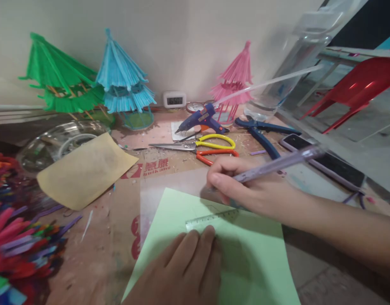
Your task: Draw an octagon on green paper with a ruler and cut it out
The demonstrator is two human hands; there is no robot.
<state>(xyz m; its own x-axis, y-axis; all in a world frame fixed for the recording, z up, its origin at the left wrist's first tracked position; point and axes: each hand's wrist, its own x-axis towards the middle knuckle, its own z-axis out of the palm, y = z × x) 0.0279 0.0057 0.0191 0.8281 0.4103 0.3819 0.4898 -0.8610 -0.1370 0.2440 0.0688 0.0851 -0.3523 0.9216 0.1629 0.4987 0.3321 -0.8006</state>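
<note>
A light green sheet of paper [258, 254] lies in front of me, with a short clear ruler [198, 222] across its upper part. My left hand [190, 264] rests flat on the sheet, fingertips pressing the ruler's lower edge. Faint lines show on the paper just above the ruler. Closed around a purple translucent pen [271, 163], my right hand [242, 182] hovers over the sheet's top edge. The pen's tip is hidden behind the fingers, so I cannot tell whether it touches the paper.
Scissors [195, 147], a blue glue gun [198, 118], pliers [261, 131] and a phone [325, 163] lie beyond my hands. Green [58, 67], blue [121, 72] and pink [236, 72] tiered models stand along the wall. Sandpaper-like sheet [87, 171] overlaps a metal bowl [32, 148] at left.
</note>
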